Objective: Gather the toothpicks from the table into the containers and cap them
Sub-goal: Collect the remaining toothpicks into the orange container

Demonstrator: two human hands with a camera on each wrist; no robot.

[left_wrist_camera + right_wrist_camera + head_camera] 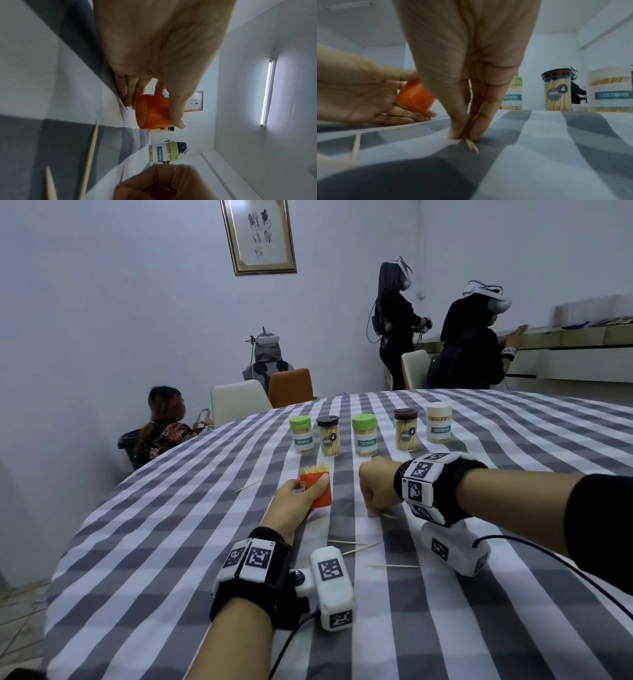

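The left hand (291,501) grips a tilted orange container (317,487); at its 3 o'clock, the right hand (378,487) pinches toothpicks (472,146) against the tablecloth (171,542).

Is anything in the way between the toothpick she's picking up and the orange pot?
Nothing visible is. The right hand pinches a toothpick on the tablecloth, and the orange container, held open-topped in the left hand, sits beside it with only bare cloth between.

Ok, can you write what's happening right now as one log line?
left hand: holds orange container | right hand: pinches toothpick on tablecloth | loose toothpicks: remain
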